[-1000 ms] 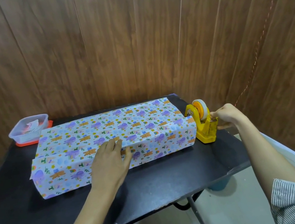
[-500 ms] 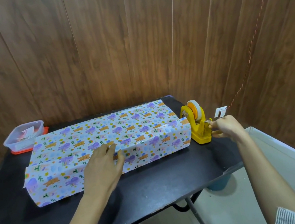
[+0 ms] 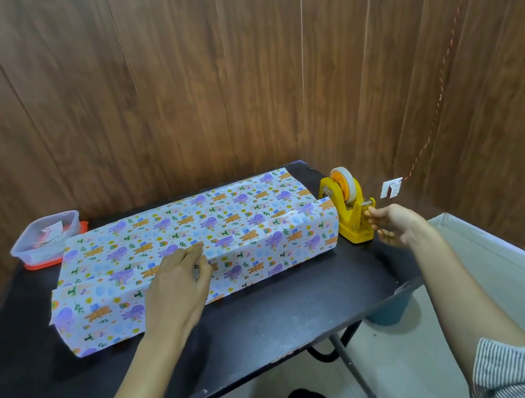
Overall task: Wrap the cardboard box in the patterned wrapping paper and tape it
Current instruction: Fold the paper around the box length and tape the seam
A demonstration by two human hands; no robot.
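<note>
Parcel: the cardboard box lies hidden inside the patterned wrapping paper (image 3: 192, 242) on the black worktop (image 3: 273, 315). Its right end is just left of the yellow tape dispenser (image 3: 348, 209).

Seam: two paper edges overlap along the top of the parcel, left of the dispenser. No tape shows on them, and both ends of the paper are unfolded.

Left hand (image 3: 178, 282): it is spread flat with fingers nearly straight, pressing the overlap down about midway along the parcel, well left of the dispenser.

Right hand (image 3: 393, 223): fingers and thumb are drawn together at the dispenser's cutter end, on its right side. Whether a strip of tape lies between them cannot be told.

Also in shot: a clear plastic tub (image 3: 47, 240) on a red lid sits far left of the dispenser, beyond the parcel's other end.

Risk: the dispenser looks unanchored, so a one-handed pull could drag or tip it against the parcel. If the pressing hand lifts before tape lands, the overlap will likely spring open. A long strip may curl and stick to itself.

Change: half a second earlier the right hand hung just clear of the dispenser, and now its fingertips meet the cutter end. The left hand has kept its place on the seam, and the parcel has not shifted.
</note>
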